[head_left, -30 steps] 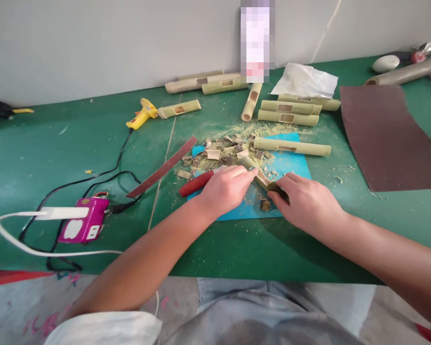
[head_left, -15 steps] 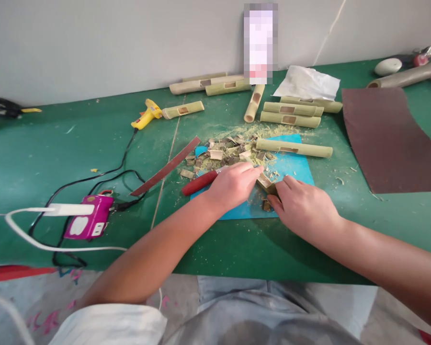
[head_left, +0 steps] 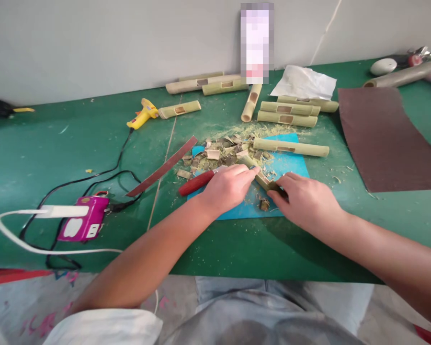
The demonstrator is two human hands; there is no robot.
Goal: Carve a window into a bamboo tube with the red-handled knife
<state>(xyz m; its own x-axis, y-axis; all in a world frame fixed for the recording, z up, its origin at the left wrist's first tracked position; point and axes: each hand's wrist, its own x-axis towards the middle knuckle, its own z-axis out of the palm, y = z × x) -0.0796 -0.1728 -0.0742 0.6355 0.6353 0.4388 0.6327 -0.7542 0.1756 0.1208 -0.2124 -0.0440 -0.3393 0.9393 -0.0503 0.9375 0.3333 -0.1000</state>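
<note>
Bamboo tube, partly hidden, red-handled tool (far end obscured)

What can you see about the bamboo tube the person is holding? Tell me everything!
The bamboo tube is pale yellow-green and looks woody, with an open cut along its upper side. It slants over the blue sheet, far end leftward. The right grip holds its near end; the left grip reaches its middle, partly hiding it. I can't tell whether it touches the sheet.
</note>
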